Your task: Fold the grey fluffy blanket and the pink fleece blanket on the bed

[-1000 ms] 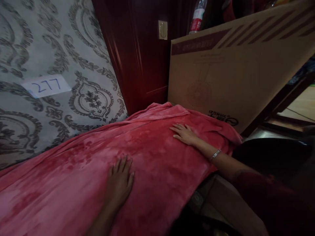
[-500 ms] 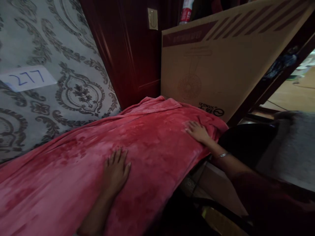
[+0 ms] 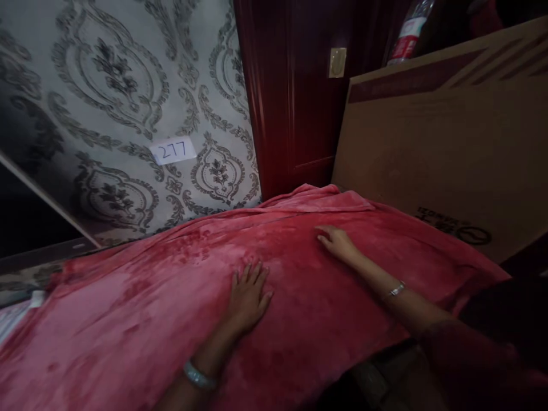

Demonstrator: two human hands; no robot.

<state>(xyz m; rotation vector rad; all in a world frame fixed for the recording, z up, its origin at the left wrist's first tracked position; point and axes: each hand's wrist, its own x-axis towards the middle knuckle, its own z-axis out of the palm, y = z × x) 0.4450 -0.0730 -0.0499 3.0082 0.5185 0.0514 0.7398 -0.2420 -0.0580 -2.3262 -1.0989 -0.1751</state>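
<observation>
A plush pinkish-red blanket (image 3: 295,302) covers a long surface, mostly smooth in the middle, with folds bunched along its far edge. Flat on its middle lies my left hand (image 3: 249,297), fingers spread and holding nothing; a wide bracelet (image 3: 199,375) circles that wrist. Farther off and to the right, my right hand (image 3: 339,244) rests on the blanket near the folded edge. Its thumb stands apart from the fingers, which are slightly bent, and no cloth is visibly gripped. A thin silver bracelet (image 3: 397,288) is on the right wrist.
Patterned wallpaper (image 3: 115,80) with a paper marked 277 (image 3: 174,150) rises behind the blanket. Beside it are dark red wood panelling (image 3: 291,103) and a large cardboard box (image 3: 411,137). A plastic bottle (image 3: 406,40) stands behind the box. A dark screen-like panel (image 3: 29,211) is at left.
The view has turned left, showing more wallpaper and the dark panel. My right hand has moved from the blanket's right end toward its middle, closer to my left hand, which stays flat.
</observation>
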